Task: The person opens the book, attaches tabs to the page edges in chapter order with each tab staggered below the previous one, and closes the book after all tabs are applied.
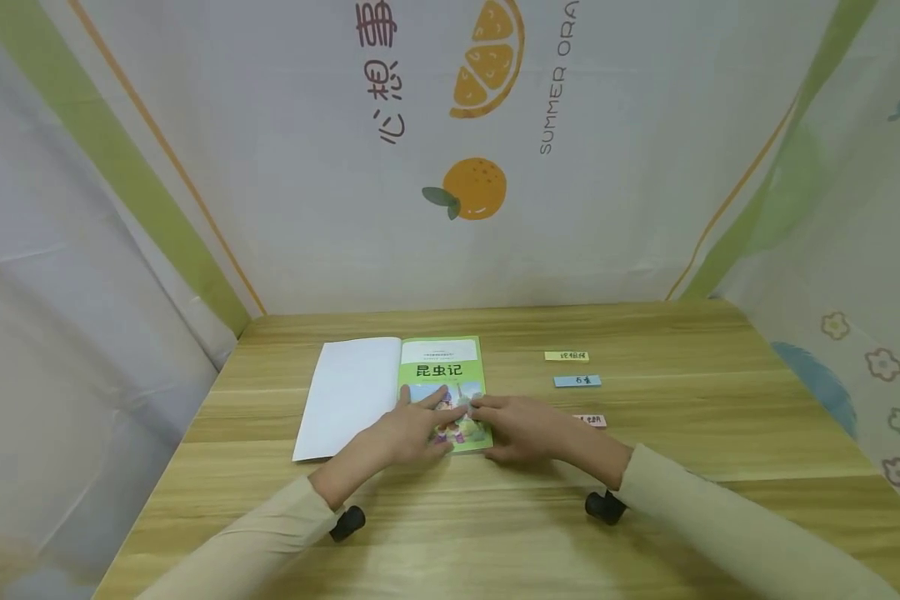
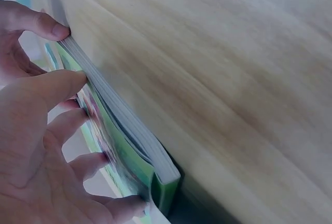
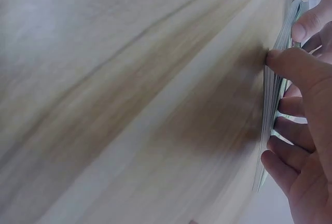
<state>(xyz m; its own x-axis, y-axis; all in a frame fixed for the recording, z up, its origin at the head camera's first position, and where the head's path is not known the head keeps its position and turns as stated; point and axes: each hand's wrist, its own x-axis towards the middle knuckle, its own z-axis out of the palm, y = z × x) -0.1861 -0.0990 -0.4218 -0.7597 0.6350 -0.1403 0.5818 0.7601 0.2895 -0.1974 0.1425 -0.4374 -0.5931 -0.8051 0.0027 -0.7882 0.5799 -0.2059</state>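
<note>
An open book (image 1: 441, 348) lies on the wooden table, its white inside cover (image 1: 348, 396) turned to the left and a green-bordered title page on the right. Across the lower part of that page my left hand (image 1: 408, 432) rests with fingers spread, covering some of the colourful picture. My right hand (image 1: 523, 427) is at the lower right corner of the book. In the right wrist view its thumb (image 3: 290, 62) presses the edge of the page stack while the fingers lie over the page, pinching the corner. The left thumb (image 2: 62, 86) lies along the book's near edge.
Right of the book lie three paper slips with handwriting: a yellow one (image 1: 567, 357), a blue one (image 1: 577, 381) and a pink one (image 1: 591, 421), partly hidden by the right hand. A white printed curtain (image 1: 585, 242) hangs behind the table (image 1: 435, 533) and along both sides.
</note>
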